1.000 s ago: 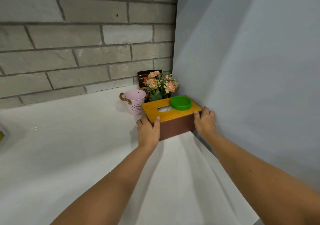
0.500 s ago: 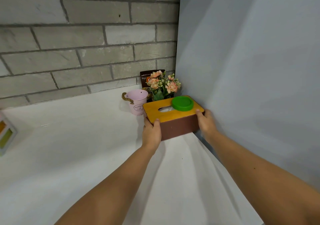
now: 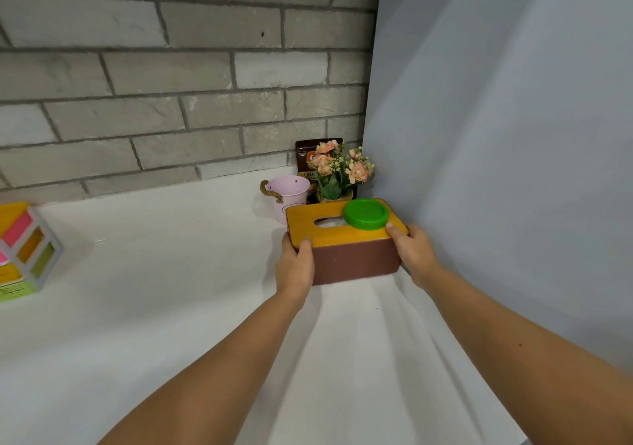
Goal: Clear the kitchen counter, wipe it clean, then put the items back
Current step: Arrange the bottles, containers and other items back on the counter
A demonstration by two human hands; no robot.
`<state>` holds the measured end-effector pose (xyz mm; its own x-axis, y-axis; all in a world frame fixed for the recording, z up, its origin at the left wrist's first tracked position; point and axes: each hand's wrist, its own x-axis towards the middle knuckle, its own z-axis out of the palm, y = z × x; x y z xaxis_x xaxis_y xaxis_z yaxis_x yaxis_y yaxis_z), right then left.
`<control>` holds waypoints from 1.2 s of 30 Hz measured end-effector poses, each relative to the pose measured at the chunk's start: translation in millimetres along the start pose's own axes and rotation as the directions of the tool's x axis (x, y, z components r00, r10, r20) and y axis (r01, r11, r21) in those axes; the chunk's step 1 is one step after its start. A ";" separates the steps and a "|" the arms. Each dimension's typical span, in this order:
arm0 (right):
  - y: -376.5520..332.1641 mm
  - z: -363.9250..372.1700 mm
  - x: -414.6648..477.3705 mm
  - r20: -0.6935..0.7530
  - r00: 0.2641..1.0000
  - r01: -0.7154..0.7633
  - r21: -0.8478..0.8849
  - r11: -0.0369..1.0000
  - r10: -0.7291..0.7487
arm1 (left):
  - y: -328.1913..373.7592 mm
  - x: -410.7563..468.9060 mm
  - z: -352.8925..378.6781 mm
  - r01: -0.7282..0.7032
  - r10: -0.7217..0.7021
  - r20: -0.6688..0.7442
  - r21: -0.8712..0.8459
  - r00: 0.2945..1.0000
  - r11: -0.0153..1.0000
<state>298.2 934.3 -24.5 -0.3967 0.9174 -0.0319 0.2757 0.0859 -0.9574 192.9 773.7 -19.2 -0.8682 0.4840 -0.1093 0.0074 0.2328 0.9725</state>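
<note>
A brown tissue box (image 3: 356, 263) with a yellow wooden lid sits in the far right corner of the white counter (image 3: 164, 293). A green round lid (image 3: 365, 214) lies on top of it. My left hand (image 3: 295, 266) grips the box's left end, thumb on the lid. My right hand (image 3: 412, 254) grips the right end, thumb touching the top beside the green lid. Behind the box stand a pink tin bucket (image 3: 287, 195), a small pot of peach flowers (image 3: 339, 170) and a dark brown pouch (image 3: 310, 160).
A grey brick wall (image 3: 171, 84) runs along the back and a plain pale blue wall (image 3: 496, 136) closes the right side. A colourful house-shaped holder (image 3: 24, 249) stands at the left edge of the counter.
The view has shifted so the colourful holder shows at the left. Both hands stay on the box ends; the right thumb now rests on the top by the green lid.
</note>
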 end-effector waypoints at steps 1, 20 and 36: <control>-1.7 4.0 -4.4 0.004 1.000 0.010 -0.004 1.000 -0.010 | -0.6 0.0 -6.2 0.000 0.000 -0.002 0.000 1.000 1.000; -80.4 178.8 -101.3 0.088 0.980 0.191 -0.138 0.972 -0.180 | -25.2 32.0 -209.3 -0.034 0.026 -0.220 -0.035 0.975 0.999; -102.6 314.8 -118.3 0.289 0.935 0.245 -0.105 0.964 -0.206 | -79.0 91.6 -336.2 -0.206 0.193 -0.237 -0.031 0.952 0.978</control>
<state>41.2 694.6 -12.8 -0.6810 0.7273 0.0848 0.2606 0.3489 -0.9002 -54.0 516.0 -36.9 -0.9428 0.3059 0.1323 0.1707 0.1021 0.9800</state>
